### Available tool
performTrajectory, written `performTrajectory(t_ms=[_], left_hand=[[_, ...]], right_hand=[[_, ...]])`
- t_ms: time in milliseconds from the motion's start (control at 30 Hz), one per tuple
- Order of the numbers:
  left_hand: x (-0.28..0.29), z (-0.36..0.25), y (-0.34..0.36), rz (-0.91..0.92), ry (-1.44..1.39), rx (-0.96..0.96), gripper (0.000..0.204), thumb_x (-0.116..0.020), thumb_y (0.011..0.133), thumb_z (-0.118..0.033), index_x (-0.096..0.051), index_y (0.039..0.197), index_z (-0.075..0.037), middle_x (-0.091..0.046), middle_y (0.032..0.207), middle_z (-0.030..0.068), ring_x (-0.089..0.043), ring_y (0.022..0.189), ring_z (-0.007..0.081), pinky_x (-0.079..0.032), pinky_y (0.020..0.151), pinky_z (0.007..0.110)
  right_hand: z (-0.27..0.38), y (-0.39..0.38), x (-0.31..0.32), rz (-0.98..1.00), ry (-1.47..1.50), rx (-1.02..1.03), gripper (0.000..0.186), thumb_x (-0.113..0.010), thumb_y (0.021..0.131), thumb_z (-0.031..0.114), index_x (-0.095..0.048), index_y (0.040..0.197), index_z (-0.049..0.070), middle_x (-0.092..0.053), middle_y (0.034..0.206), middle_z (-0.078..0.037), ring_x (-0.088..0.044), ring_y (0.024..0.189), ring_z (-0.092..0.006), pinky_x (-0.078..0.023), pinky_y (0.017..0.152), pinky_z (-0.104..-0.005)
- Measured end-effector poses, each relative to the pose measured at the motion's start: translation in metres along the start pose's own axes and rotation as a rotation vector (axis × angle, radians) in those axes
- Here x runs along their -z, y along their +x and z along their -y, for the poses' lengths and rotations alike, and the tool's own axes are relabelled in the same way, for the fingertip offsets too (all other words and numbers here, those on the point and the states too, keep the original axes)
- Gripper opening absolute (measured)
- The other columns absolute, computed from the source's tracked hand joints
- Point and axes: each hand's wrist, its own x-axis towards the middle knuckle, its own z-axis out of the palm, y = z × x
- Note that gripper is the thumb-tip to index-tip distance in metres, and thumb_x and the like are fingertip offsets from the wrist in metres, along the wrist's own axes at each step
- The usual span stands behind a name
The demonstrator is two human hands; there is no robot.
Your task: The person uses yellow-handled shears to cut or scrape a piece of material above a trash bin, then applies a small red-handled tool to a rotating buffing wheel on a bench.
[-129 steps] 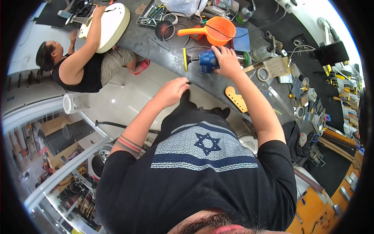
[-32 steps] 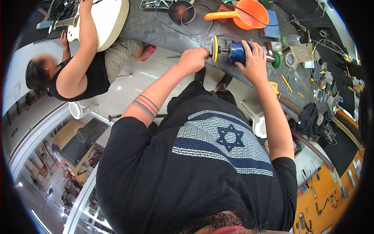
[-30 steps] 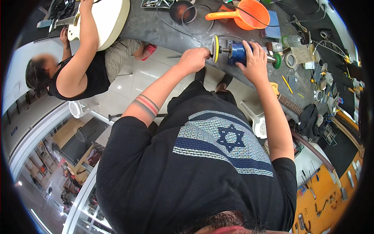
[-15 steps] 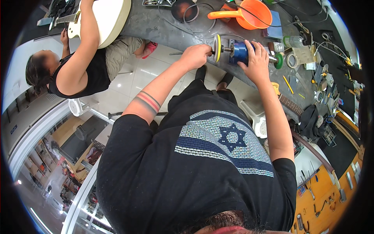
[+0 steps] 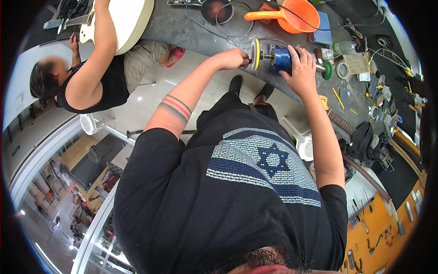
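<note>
A blue bench grinder (image 5: 281,61) sits at the front edge of the grey workbench. On its left shaft is a pale disc with a yellow rim (image 5: 256,54); a small green wheel (image 5: 327,70) is at its right end. My left hand (image 5: 232,58) is closed just left of the yellow-rimmed disc, on a thin dark rod (image 5: 247,61) whose short end shows between the fingers and the disc. Most of that rod is hidden by the hand. My right hand (image 5: 303,67) is wrapped over the blue motor housing from above, its fingers bent around the far side.
An orange dipper (image 5: 299,17) stands behind the grinder, beside a black cable and a dark round dish (image 5: 217,11). Tape roll (image 5: 342,70), yellow pencil (image 5: 337,98) and many small tools crowd the right. At left another person holds a cream guitar (image 5: 123,23). A white stool (image 5: 299,137) is near my legs.
The thin dark rod that stuck out left of my left hand no longer shows there. My left hand has shifted slightly up and right; my right hand stays on the motor.
</note>
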Motion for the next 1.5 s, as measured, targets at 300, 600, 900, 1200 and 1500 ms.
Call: performTrajectory(t_ms=[300,600,900,1200,1500], left_hand=[[0.016,0.001,0.015,0.188,0.072,0.066,0.028,-0.061,0.104,-0.023,-0.075,0.098,0.001,-0.07,0.085,0.004,-0.06,0.077,0.0171,-0.048,0.073,0.036],[0.018,0.009,0.016,0.344,-0.236,0.214,0.02,-0.063,0.103,-0.022,-0.071,0.093,-0.007,-0.053,0.073,-0.0046,-0.044,0.063,0.0077,-0.033,0.056,0.028],[0.009,0.022,0.017,0.311,-0.426,0.207,0.026,-0.061,0.11,-0.026,-0.067,0.094,-0.008,-0.05,0.072,-0.0069,-0.046,0.062,0.0059,-0.033,0.054,0.026],[0.009,0.02,0.016,0.376,-0.402,0.175,0.025,-0.06,0.11,-0.024,-0.068,0.094,-0.007,-0.053,0.074,-0.0063,-0.046,0.062,0.0062,-0.033,0.056,0.026],[0.004,0.022,0.01,0.276,-0.549,0.151,0.029,-0.06,0.113,-0.029,-0.068,0.092,-0.01,-0.053,0.075,-0.0074,-0.045,0.063,0.0051,-0.032,0.056,0.025]], right_hand=[[0.0,0.001,-0.001,0.013,-0.001,-0.002,0.1,-0.095,0.076,0.032,-0.047,0.163,0.022,-0.05,0.158,-0.014,-0.042,0.152,-0.0388,-0.03,0.126,-0.0565],[0.001,0.0,0.001,0.023,-0.009,-0.003,0.101,-0.095,0.076,0.033,-0.047,0.164,0.022,-0.05,0.159,-0.015,-0.042,0.152,-0.0391,-0.03,0.126,-0.0567],[-0.001,-0.001,0.001,0.019,-0.004,-0.002,0.101,-0.095,0.075,0.031,-0.047,0.164,0.022,-0.05,0.158,-0.014,-0.042,0.151,-0.0392,-0.031,0.126,-0.0563],[-0.002,0.0,-0.001,0.024,0.003,-0.002,0.101,-0.096,0.075,0.03,-0.047,0.164,0.022,-0.049,0.159,-0.014,-0.041,0.151,-0.039,-0.03,0.126,-0.0568],[-0.003,0.0,-0.002,0.006,0.012,0.008,0.102,-0.096,0.075,0.031,-0.047,0.164,0.022,-0.05,0.158,-0.013,-0.041,0.151,-0.0384,-0.03,0.127,-0.0565]])
